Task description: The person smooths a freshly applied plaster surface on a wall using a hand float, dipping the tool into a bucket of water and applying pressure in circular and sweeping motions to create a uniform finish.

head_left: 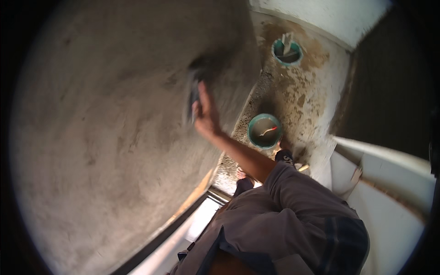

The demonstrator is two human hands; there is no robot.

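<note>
One hand (205, 110) is in view, blurry, reaching up from about 5 o'clock and pressed against a big grey plastered wall (114, 137). It's gripping a dark flat tool (194, 94), probably a float, fingers wrapped round it, tool flat on the plaster near the middle of the shot. Can't say for sure which hand it is, looks like the right. Down on the mucky floor (311, 91): two green buckets, one (265, 130) at 3 o'clock from the hand, another (287, 52) at 1 o'clock.
</note>
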